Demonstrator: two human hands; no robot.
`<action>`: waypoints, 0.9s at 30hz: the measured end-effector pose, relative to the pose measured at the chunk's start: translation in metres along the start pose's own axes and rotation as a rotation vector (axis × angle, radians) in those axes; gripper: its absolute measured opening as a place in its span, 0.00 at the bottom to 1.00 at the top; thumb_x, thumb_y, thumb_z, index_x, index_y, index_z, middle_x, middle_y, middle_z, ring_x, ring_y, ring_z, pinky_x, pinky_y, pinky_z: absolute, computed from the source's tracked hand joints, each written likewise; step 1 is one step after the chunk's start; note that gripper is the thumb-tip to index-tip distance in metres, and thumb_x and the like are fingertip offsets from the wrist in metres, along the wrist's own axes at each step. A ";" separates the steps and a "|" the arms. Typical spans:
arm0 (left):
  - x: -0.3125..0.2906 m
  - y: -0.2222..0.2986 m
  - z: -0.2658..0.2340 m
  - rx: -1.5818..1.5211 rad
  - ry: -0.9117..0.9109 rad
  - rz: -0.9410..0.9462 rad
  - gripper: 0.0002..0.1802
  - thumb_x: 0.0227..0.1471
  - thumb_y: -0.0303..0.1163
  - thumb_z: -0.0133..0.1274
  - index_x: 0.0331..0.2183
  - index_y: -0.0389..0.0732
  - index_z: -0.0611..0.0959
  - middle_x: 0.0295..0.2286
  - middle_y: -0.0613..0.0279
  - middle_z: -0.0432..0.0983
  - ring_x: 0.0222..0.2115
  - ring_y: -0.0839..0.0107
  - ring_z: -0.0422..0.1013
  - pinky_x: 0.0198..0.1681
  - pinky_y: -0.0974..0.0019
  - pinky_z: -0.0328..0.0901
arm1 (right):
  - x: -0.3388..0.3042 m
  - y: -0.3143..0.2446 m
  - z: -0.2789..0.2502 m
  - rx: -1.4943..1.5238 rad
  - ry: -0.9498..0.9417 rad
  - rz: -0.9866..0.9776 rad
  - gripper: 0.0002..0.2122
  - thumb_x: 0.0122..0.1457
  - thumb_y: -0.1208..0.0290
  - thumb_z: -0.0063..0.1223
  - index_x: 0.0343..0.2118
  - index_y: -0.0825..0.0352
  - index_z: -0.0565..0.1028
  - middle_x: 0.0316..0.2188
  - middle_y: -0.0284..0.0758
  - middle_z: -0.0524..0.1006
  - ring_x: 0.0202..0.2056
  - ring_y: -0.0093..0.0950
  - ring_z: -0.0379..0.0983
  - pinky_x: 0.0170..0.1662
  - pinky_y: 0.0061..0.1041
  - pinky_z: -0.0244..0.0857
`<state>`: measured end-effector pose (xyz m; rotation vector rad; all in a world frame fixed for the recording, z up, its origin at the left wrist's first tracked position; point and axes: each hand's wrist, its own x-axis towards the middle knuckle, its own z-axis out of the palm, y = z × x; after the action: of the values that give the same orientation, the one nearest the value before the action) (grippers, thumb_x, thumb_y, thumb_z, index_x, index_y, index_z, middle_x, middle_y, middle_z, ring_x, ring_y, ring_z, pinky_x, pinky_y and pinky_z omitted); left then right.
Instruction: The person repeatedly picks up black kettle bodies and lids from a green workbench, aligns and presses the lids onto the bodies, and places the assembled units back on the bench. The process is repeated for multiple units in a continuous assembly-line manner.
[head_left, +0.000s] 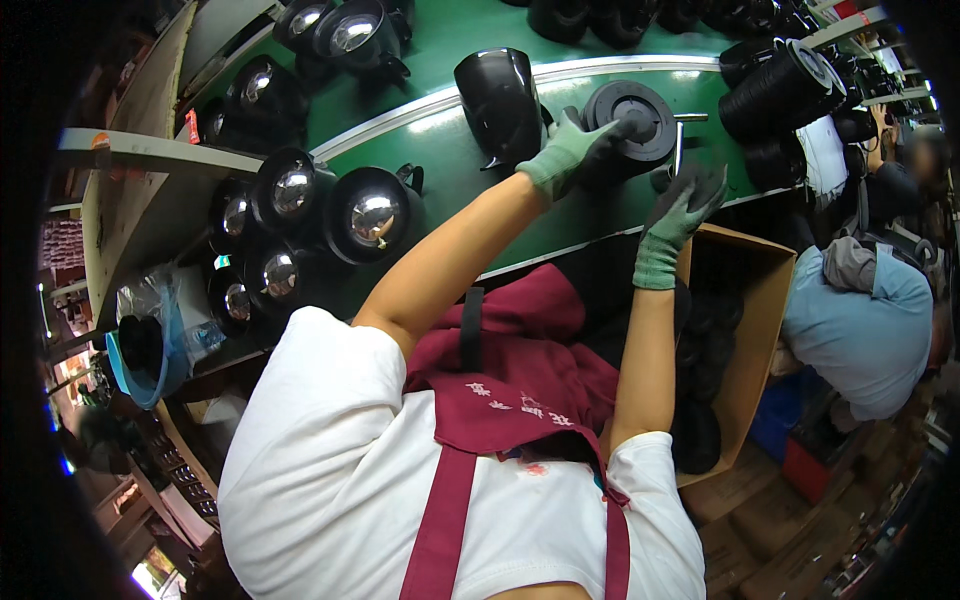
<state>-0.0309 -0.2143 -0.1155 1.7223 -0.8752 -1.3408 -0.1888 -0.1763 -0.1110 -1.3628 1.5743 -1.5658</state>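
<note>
My left hand (578, 152), in a green glove with dark fingers, grips the left edge of a black round part (632, 115) with a ringed face. This part sits over the green bench, and what lies under it is hidden. Near its right side stands a shiny metal T-shaped bar (680, 145). Just below the bar my right hand (685, 205), gloved alike, has its fingers stretched and somewhat apart, slightly blurred, with nothing visible in them. Left of my left hand is a glossy black jug (497, 105) with a handle.
Several black pots with shiny insides (370, 215) crowd the left. A stack of black round parts (785, 95) stands at the right. Below my right hand, a cardboard box (745, 400) holds black pieces. Another person in light blue (860, 330) is bent over at the right.
</note>
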 end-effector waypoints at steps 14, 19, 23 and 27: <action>0.035 -0.021 -0.068 1.146 0.510 0.586 0.46 0.41 0.35 0.66 0.62 0.63 0.67 0.63 0.49 0.54 0.59 0.34 0.57 0.56 0.43 0.65 | 0.007 -0.027 0.002 -0.783 -0.276 -0.465 0.31 0.54 0.52 0.59 0.63 0.46 0.68 0.67 0.37 0.58 0.66 0.54 0.48 0.68 0.55 0.44; 0.124 0.077 -0.133 0.525 0.472 0.409 0.29 0.51 0.40 0.60 0.55 0.46 0.79 0.50 0.43 0.76 0.52 0.49 0.72 0.55 0.54 0.68 | 0.012 -0.030 -0.001 -0.722 -0.301 -0.456 0.30 0.54 0.53 0.60 0.62 0.47 0.70 0.68 0.36 0.58 0.68 0.52 0.46 0.68 0.55 0.42; 0.211 0.094 -0.157 0.416 0.520 0.338 0.29 0.50 0.46 0.61 0.53 0.44 0.81 0.51 0.53 0.78 0.51 0.51 0.74 0.55 0.55 0.68 | 0.011 -0.030 0.010 -0.737 -0.328 -0.478 0.30 0.54 0.53 0.61 0.62 0.47 0.70 0.67 0.38 0.59 0.68 0.53 0.45 0.69 0.54 0.40; 0.254 0.113 -0.161 0.520 0.415 0.331 0.33 0.51 0.54 0.60 0.50 0.38 0.82 0.49 0.41 0.77 0.51 0.48 0.74 0.55 0.56 0.68 | 0.009 -0.031 0.014 -0.788 -0.306 -0.494 0.29 0.55 0.53 0.60 0.62 0.48 0.71 0.67 0.40 0.58 0.68 0.53 0.47 0.69 0.53 0.42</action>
<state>0.1727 -0.4626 -0.1052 2.0259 -1.2618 -0.5303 -0.1713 -0.1847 -0.0816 -2.4288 1.8167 -0.8835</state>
